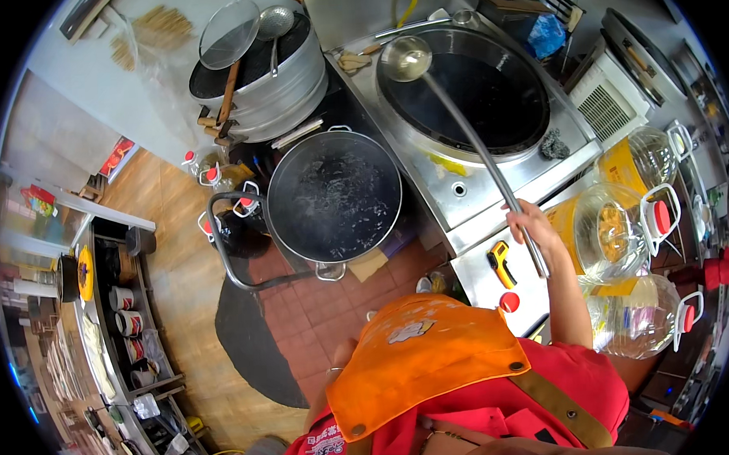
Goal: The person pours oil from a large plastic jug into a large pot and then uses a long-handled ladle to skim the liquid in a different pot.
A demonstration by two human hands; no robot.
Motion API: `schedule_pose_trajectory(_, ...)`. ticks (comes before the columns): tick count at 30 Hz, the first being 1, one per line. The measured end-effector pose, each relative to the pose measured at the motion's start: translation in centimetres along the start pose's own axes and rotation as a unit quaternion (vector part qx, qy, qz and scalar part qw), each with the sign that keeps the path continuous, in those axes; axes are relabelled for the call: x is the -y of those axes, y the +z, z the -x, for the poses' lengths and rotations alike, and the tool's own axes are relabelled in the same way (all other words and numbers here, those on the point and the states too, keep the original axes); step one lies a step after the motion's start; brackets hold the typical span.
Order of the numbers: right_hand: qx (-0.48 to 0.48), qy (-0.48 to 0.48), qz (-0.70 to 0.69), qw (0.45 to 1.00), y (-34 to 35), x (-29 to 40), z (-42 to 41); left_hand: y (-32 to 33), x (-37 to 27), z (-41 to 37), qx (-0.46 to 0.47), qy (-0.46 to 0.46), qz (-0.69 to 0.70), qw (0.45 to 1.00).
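Observation:
My right hand [536, 225] grips the steel handle of a long ladle [407, 60]. The ladle's round bowl hangs over the left rim of a large wok [465, 98], which is set into a stainless steel stove [425, 158]. Dark contents fill the wok. Just below my right hand lies a yellow and black infrared thermometer [501, 264] on a steel surface, with a red cap [509, 302] beside it. My left hand is hidden behind the orange apron [431, 365]; only part of the left forearm shows, with a bracelet.
Left of the stove stands a wide two-handled pot [334, 195] of dark liquid. Behind it, a mesh strainer [229, 35] and a perforated skimmer [275, 23] rest on a large aluminium pot [273, 103]. Several big oil bottles [609, 232] stand at right. A curved metal rail [222, 252] juts out at left.

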State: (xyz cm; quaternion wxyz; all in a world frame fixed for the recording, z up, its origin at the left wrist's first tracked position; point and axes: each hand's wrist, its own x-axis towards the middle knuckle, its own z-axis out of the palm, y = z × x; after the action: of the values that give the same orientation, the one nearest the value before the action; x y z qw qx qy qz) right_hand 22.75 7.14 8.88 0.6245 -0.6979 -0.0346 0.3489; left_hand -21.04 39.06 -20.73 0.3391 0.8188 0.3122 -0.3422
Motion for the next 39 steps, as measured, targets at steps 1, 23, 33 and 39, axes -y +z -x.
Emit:
schedule_pose_trajectory(1, -0.047, -0.002, 0.061, 0.997, -0.7, -0.3, -1.6, 0.6, 0.5, -0.1, -0.019, -0.004, 0.014, 1.0)
schedule_pose_trajectory(23, -0.122, 0.129, -0.081, 0.981, -9.1, -8.3, -17.0, 3.7, 2.6, 0.9, -0.093, 0.061, 0.092, 0.99)
schedule_pose_trajectory(33, -0.017, 0.112, -0.391, 0.913, -10.8, -10.0, -9.9, 1.6, 0.8, 0.9, -0.066, 0.059, 0.059, 0.994)
schedule_pose_trajectory(39, 0.018, 0.087, -0.4, 0.912, -9.6, -9.5, -6.8, 1.6, 1.2, -0.1, -0.053, 0.04, 0.027, 0.997)
